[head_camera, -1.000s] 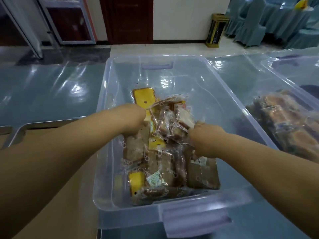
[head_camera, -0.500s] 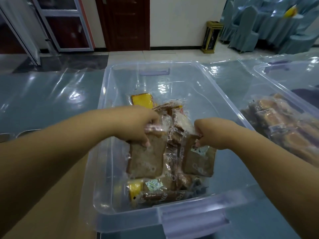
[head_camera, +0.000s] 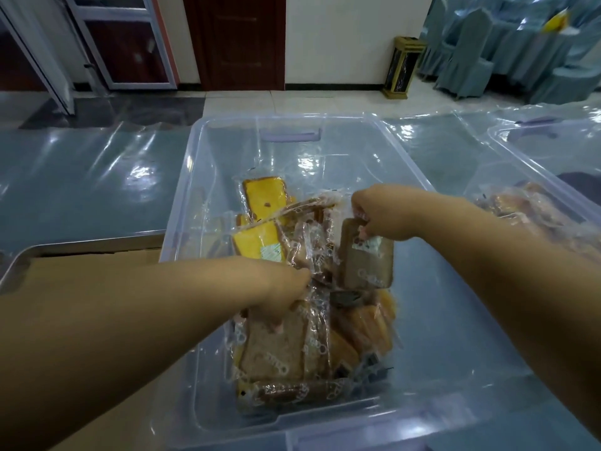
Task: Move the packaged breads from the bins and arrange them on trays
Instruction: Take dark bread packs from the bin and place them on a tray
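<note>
A clear plastic bin (head_camera: 422, 177) sits in front of me, holding several packaged breads in clear wrappers, some brown and some yellow (head_camera: 260, 244). My left hand (head_camera: 276, 291) grips the top edge of a brown packaged bread (head_camera: 273, 349) and holds it just above the pile near the bin's front. My right hand (head_camera: 380, 213) pinches the top of a second brown packaged bread (head_camera: 366, 265), which hangs upright above the pile. A metal tray (head_camera: 81, 244) lined with brown paper lies to the left of the bin, partly hidden by my left arm.
A second clear bin (head_camera: 553, 164) with more packaged breads (head_camera: 533, 209) stands at the right. The table is covered in shiny blue plastic sheeting (head_camera: 81, 180). Beyond it are a door, a small gold-and-black bin (head_camera: 403, 68) and covered chairs.
Both hands have lifted their brown packages out of the pile. The right hand rose and moved back; the left hand drew its package toward the bin's front.
</note>
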Available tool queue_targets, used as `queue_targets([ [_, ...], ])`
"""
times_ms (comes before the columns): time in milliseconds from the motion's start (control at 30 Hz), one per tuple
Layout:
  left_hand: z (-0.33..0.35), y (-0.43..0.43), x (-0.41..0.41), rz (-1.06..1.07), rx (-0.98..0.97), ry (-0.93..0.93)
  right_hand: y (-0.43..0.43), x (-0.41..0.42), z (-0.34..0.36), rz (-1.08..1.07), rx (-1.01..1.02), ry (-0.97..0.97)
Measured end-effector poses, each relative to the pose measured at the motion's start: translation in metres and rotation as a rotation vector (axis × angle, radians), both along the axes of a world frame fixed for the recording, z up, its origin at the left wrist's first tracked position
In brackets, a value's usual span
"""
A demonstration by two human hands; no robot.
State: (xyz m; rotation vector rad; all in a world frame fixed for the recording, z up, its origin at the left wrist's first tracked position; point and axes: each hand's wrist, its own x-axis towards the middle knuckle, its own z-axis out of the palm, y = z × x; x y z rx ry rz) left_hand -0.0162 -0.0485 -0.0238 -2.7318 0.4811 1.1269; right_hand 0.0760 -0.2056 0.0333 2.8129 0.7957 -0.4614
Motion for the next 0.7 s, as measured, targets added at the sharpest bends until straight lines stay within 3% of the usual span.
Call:
queue_targets([
  [233, 0.009, 0.0, 0.002, -0.045, -0.008, 0.001, 0.008, 0.026, -0.017, -0.026, 0.032, 0.213],
  [433, 0.026, 0.023, 0.011, 0.146, -0.185, -0.13, 0.017, 0.038, -0.038, -0.14, 0.126, 0.402],
  [700, 0.032, 0.04, 0.014, 0.257, -0.247, -0.239, 0.013, 0.023, -0.039, -0.078, 0.139, 0.473],
])
